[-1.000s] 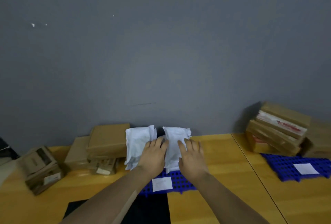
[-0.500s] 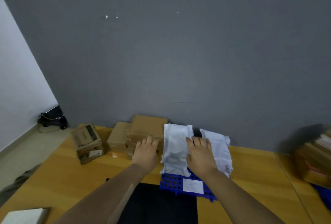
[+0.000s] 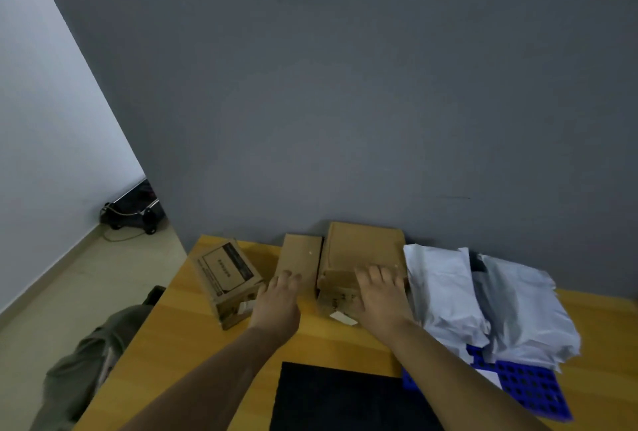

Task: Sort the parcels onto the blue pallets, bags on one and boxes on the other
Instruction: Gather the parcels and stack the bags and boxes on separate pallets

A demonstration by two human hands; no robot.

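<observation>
Both bare forearms reach forward over the yellow wooden table (image 3: 193, 344).

The left hand (image 3: 276, 303) is flat, fingers straight and close together. Its fingertips touch the near end of a narrow flat brown cardboard box (image 3: 300, 258) that lies against the grey wall (image 3: 345, 102). It holds nothing.

The right hand (image 3: 379, 296) is spread wide, fingers slightly fanned. They lie on the near edge of a wide flat brown cardboard box (image 3: 366, 251), which sits on top of a smaller brown box with a white label (image 3: 336, 304). No curled grip is visible.

A brown carton with black printing (image 3: 226, 278) stands tilted at the left, just beside the left hand. All four boxes are on the bare table, off any pallet.

Two white plastic mailer bags, a left bag (image 3: 445, 296) and a right bag (image 3: 521, 310), lie side by side on a blue plastic grid pallet (image 3: 528, 389) to the right of the boxes. The left bag touches the stacked boxes. Only the near corner of the pallet shows.

A black rectangular mat (image 3: 345, 399) lies on the table between the forearms. An olive-grey cloth (image 3: 86, 361) hangs by the table's left edge. A black wheeled item (image 3: 134, 209) sits on the floor in the corner.
</observation>
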